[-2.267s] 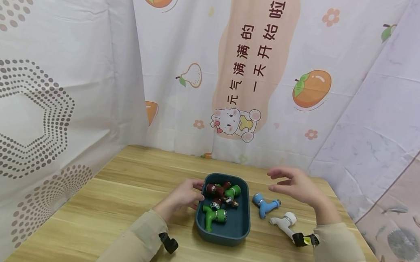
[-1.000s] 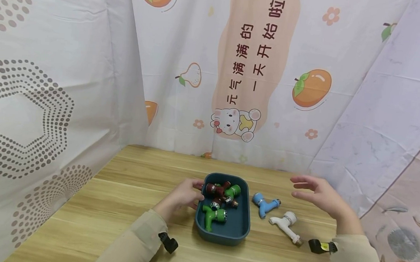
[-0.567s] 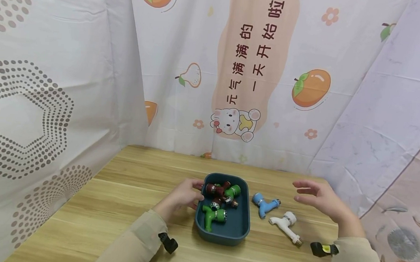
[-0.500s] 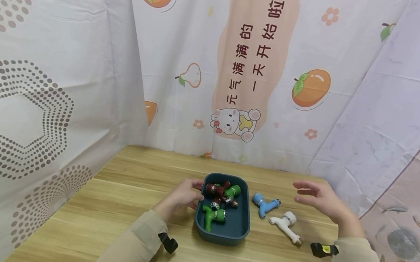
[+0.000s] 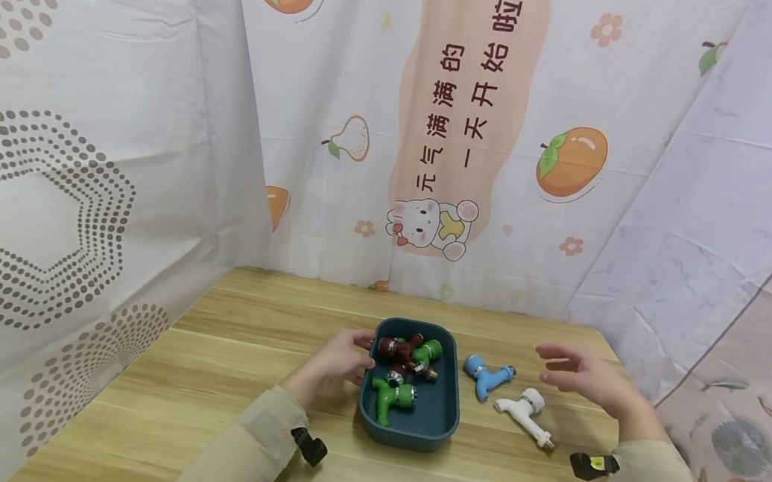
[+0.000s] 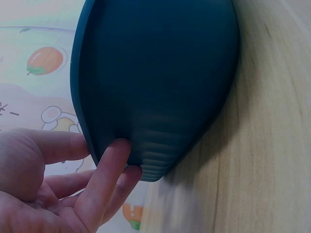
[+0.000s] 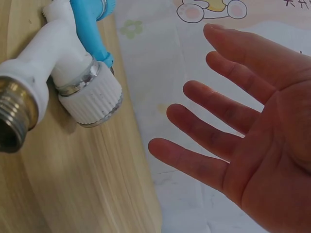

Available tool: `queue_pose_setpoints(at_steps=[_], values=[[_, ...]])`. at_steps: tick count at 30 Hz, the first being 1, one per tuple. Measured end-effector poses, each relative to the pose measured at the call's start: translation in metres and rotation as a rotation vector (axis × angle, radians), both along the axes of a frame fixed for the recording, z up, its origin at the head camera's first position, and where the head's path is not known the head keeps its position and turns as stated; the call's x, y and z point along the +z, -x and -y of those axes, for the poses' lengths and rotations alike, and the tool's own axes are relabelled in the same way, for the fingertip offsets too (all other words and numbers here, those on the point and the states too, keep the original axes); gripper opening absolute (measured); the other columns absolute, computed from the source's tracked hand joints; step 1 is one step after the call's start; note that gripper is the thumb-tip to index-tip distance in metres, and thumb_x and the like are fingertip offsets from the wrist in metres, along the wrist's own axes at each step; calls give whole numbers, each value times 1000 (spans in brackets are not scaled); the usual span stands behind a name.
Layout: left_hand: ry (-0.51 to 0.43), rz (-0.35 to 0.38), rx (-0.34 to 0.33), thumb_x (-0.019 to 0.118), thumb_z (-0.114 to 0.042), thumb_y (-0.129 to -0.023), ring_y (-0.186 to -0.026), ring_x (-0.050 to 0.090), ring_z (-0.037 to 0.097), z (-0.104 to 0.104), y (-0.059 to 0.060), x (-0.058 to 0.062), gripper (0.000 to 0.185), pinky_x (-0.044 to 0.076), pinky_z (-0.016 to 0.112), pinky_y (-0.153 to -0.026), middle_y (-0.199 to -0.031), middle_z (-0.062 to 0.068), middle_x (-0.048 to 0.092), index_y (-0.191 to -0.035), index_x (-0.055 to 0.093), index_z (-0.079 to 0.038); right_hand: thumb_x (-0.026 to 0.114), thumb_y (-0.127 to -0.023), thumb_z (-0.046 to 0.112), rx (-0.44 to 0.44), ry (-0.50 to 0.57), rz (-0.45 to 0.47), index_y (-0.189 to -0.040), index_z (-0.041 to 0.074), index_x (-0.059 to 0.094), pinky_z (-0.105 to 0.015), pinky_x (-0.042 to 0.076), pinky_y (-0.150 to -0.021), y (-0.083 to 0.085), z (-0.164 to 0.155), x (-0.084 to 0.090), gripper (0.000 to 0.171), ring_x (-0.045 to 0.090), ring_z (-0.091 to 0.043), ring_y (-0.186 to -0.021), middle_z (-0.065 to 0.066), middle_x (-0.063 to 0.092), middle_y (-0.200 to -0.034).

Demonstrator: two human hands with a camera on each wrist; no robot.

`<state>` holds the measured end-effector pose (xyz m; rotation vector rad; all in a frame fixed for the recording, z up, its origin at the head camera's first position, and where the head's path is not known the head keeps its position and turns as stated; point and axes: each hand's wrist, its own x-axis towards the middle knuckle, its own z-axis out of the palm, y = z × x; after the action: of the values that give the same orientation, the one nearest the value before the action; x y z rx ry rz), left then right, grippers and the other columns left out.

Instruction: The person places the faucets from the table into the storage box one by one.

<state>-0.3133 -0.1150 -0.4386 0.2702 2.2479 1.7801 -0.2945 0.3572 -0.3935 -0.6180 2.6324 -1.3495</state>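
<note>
Writing first: the cloth backdrop [image 5: 468, 120] behind the wooden desk [image 5: 215, 378] carries vertical Chinese characters, 元气满满的一天开始啦, above a cartoon rabbit. The left hand [image 5: 337, 357] grips the near-left rim of the dark teal oval plastic tray [image 5: 440, 424], thumb over the edge, fingers on its ribbed outer wall. In the tray lie two green plastic taps [image 5: 397, 397] and two dark red plastic taps [image 5: 397, 346], tangled together. Just right of it, on the desk, lie one blue plastic tap [image 5: 486, 376] and one white plastic tap [image 5: 527, 414]. The right hand [image 5: 585, 374] hovers beyond them, fingers spread, holding nothing.
</note>
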Motion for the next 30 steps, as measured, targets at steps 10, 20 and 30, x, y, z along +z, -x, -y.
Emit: queue_pose_setpoints(at_steps=[10, 20, 30], values=[[-7, 4, 5, 67, 8, -88, -88, 71, 31, -1, -2, 2, 62, 63, 41, -64, -134, 24, 54, -147, 49, 4, 73, -94, 14, 4, -8, 83, -146, -8, 46, -44, 58, -85, -1, 0, -12, 62, 48, -56, -126, -37, 44, -144], [-7, -2, -1, 67, 8, -87, -92, 70, 33, 0, -1, 1, 61, 63, 41, -63, -134, 25, 54, -146, 49, 4, 73, -93, 12, 0, 10, 108, -145, -8, 47, -51, 58, -83, -1, 0, -26, 61, 47, -58, -126, -39, 44, -142], [0, -6, 2, 68, 8, -87, -92, 70, 30, 1, -1, 0, 61, 63, 41, -64, -134, 24, 55, -146, 50, 4, 73, -93, 11, 28, 12, 114, -144, -10, 46, -43, 59, -85, -1, 0, -38, 62, 49, -58, -124, -41, 44, -140]])
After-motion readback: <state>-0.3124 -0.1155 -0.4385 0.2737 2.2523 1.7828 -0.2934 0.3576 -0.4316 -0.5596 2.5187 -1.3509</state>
